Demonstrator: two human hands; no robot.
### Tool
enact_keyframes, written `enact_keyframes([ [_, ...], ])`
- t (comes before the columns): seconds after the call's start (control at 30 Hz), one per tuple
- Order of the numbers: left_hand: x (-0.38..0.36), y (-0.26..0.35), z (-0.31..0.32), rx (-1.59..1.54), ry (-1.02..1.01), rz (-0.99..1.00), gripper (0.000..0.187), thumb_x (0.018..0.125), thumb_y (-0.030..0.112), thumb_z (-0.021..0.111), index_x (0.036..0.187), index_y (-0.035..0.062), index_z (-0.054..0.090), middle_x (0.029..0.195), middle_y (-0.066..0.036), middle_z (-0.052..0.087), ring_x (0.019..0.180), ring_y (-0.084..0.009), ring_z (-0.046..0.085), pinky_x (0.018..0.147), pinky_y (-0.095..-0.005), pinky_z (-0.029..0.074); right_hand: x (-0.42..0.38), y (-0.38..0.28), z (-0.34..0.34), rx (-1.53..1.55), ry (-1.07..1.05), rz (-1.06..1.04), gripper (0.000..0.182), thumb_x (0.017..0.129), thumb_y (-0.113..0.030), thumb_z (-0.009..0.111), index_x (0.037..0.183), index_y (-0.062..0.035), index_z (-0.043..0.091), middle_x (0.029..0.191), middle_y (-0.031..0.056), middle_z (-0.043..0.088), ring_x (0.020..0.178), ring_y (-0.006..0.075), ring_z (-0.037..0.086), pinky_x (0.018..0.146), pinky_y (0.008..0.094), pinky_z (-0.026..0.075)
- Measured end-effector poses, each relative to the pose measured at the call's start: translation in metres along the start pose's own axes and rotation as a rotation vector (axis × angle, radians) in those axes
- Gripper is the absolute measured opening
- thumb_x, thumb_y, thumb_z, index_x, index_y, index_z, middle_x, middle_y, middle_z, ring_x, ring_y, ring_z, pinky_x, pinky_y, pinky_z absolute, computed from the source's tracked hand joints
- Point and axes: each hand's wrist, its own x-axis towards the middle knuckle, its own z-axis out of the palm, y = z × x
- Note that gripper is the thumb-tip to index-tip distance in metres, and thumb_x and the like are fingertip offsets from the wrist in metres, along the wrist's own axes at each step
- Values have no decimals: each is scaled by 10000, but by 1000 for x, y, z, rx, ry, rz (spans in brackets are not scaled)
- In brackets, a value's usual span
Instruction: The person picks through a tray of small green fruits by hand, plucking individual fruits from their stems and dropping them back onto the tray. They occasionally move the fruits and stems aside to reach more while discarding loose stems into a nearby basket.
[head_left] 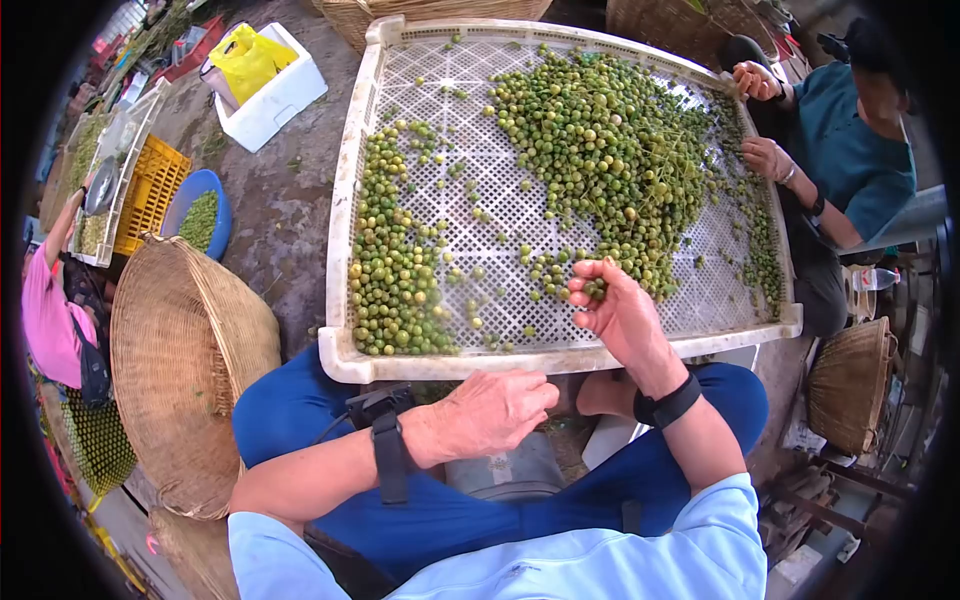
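Observation:
A white perforated plastic tray (343, 230) lies across in front of my knees. Loose small round green fruits (385, 275) lie along its left side, while a large heap of the same fruits, with thin stems among them, (600, 135) covers the middle and right. Over the tray's near part, my right hand (625, 315) is curled with thumb and fingers around a few green fruits (595, 288). My left hand (492, 415) is closed just outside the tray's near rim; its fingertips are turned away, so any contents are hidden.
Across the right rim, a person in a teal shirt (850, 130) has both hands at the tray. At left stand a wicker basket (160, 350), a blue basin (222, 235), a yellow crate (150, 190) and a white foam box (275, 105). A person in pink (55, 310) works farther left.

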Motion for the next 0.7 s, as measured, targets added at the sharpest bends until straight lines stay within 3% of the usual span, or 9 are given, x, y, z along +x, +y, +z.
enact_keyframes([
  [0.07,0,1,-3,4,10,9,162,739,45,640,865,46,537,753,-90,518,710,-279,577,582,-386,476,3,4,-5,40,-71,17,436,999,-368,314,1079,8,518,949,105,580,853,192,615,700,330,563],
  [0.23,-3,-1,-4,41,25,18,154,745,51,641,858,42,535,733,-90,520,689,-285,573,572,-389,468,7,7,2,86,-109,55,453,1005,-353,281,1104,27,506,1027,147,585,925,215,618,777,343,554],
  [0.33,-6,-1,-2,58,33,32,148,751,52,636,858,41,534,729,-88,515,684,-286,571,571,-389,467,6,9,6,110,-133,60,366,998,-276,344,1117,33,499,1026,145,587,910,214,623,788,335,554],
  [0.43,-7,-1,-5,89,16,-5,143,756,46,626,868,41,537,727,-86,511,686,-287,573,566,-391,467,7,7,6,17,-119,27,270,970,-164,412,1125,40,496,1008,143,593,889,207,630,771,336,562],
  [0.5,-5,-3,-7,112,129,33,124,762,41,609,869,52,549,723,-87,506,691,-281,579,565,-389,473,9,0,-3,43,-227,-39,219,936,-83,451,1117,30,501,975,130,607,872,191,631,735,358,578],
  [0.53,-5,-5,-10,113,134,31,124,762,41,609,869,52,549,723,-87,506,691,-281,579,565,-389,473,4,-4,-2,88,-166,-47,179,936,-92,448,1065,0,532,893,93,609,772,158,621,590,307,560],
  [0.57,-4,-6,-13,119,137,-21,123,759,42,605,871,54,555,735,-90,517,689,-283,583,568,-388,476,1,-9,2,85,-167,-46,179,936,-92,448,1065,0,532,893,93,609,772,158,621,590,307,560],
  [0.67,7,-17,-22,148,199,-110,107,753,54,600,856,52,570,753,-99,543,687,-288,592,576,-388,482,1,-11,6,86,-14,-55,105,920,-139,506,944,-64,576,723,15,549,575,91,512,445,188,374],
  [0.7,12,-23,-24,172,262,-149,92,750,65,599,838,47,578,758,-104,558,686,-291,596,580,-389,484,3,-9,5,92,-12,-55,105,920,-139,506,944,-64,576,723,15,549,575,91,512,445,188,374],
])
